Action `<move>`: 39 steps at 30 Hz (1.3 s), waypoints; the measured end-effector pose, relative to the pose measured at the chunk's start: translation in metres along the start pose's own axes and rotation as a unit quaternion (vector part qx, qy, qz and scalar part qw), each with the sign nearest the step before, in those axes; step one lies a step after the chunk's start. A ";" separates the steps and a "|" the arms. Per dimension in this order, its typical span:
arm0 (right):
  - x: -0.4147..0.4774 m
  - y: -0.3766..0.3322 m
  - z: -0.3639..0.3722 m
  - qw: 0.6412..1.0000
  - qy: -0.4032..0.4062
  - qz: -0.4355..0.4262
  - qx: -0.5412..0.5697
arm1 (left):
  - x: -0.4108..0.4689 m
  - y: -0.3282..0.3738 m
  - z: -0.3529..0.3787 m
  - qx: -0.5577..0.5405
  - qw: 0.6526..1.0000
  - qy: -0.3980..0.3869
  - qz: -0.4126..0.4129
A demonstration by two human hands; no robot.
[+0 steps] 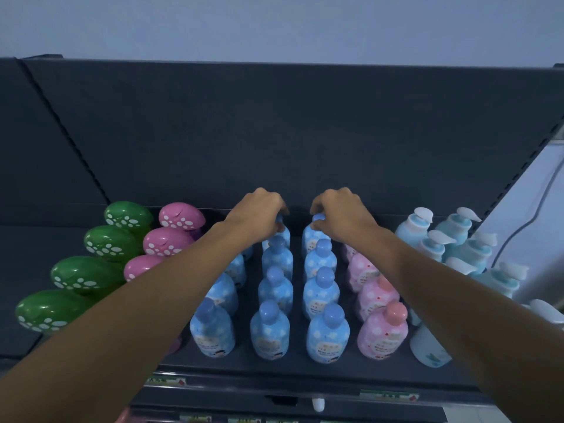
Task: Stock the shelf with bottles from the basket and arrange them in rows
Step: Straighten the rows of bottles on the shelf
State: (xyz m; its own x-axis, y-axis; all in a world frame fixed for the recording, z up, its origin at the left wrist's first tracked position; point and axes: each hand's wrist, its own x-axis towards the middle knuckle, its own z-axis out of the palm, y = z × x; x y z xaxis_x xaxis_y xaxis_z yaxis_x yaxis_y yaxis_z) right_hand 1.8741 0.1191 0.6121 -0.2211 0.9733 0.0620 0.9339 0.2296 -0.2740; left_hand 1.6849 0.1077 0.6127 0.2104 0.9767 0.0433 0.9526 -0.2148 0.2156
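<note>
Gripping rear blue bottle [285,236] in my left hand [259,215], second blue bottle [311,239] in right hand [338,215], four green bottles [73,274], labels unreadable.

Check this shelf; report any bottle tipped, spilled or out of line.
Nothing stands out. The blue dotted plastic bottles, pink dotted plastic bottles, green dome-capped bottles and pink dome-capped bottles stand in straight rows, none toppled. The left hand and right hand each grip a rear blue bottle's cap. The right forearm hides some pale pump bottles.
</note>
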 end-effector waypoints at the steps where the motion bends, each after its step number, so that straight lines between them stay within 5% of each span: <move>1: 0.001 0.001 0.001 1.000 0.001 -0.003 -0.003 | 0.001 0.000 0.001 -0.001 1.000 0.006 -0.001; 29: 0.003 0.017 0.002 1.000 0.013 -0.013 0.020 | 0.006 0.014 0.006 -0.023 0.999 0.013 -0.021; 39: -0.052 0.042 -0.069 0.998 0.022 -0.028 0.042 | -0.022 0.041 -0.009 -0.024 0.996 0.082 0.008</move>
State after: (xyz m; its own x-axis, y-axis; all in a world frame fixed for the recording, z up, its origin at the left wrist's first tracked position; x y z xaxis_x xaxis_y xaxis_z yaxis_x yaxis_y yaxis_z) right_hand 1.9445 0.0780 0.6639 -0.2574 0.9586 0.1214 0.8930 0.2840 -0.3490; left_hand 1.7171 0.0772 0.6292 0.1827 0.9616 0.2049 0.9368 -0.2335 0.2606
